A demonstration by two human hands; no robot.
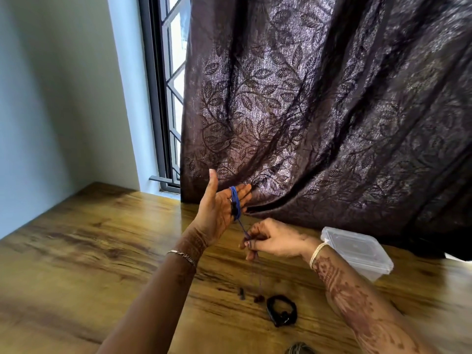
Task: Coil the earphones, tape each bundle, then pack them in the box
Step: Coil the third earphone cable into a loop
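Blue earphone cord (235, 203) is looped round the straight, spread fingers of the left hand (219, 209), raised to the left of the lidded clear box (362, 254). Nearer the box, the right hand (272, 241) pinches the cord's hanging tail. Left of the box, closer to the person, a black coiled bundle (281, 310) lies on the wooden table (76, 238).

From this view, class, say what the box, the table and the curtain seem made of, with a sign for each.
Box: cloudy clear plastic; light passes through its walls.
Table: wood or wood-look laminate, slightly glossy; streaky brown grain.
Curtain: dark woven cloth with a shiny leaf pattern; it hangs in soft folds.
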